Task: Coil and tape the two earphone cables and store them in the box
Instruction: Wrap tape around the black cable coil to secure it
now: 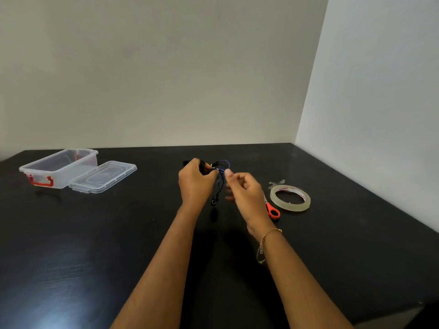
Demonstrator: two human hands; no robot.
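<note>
Just beside the right hand (240, 188), the left hand (194, 184) grips coiled earphone cables (217, 170).

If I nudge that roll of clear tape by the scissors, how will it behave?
The tape roll lies flat on the table, so it would probably slide rather than roll. It looks thin and mostly hollow, so likely light. A loose end near it may stick.

The only printing I can find is on the tape roll (290, 198) lying on the table (95, 245) to my right. Red lettering runs around the white inner core of the roll. The characters are too small and blurred for me to read a single word or brand with certainty. I see no other text, number or sign.
</note>
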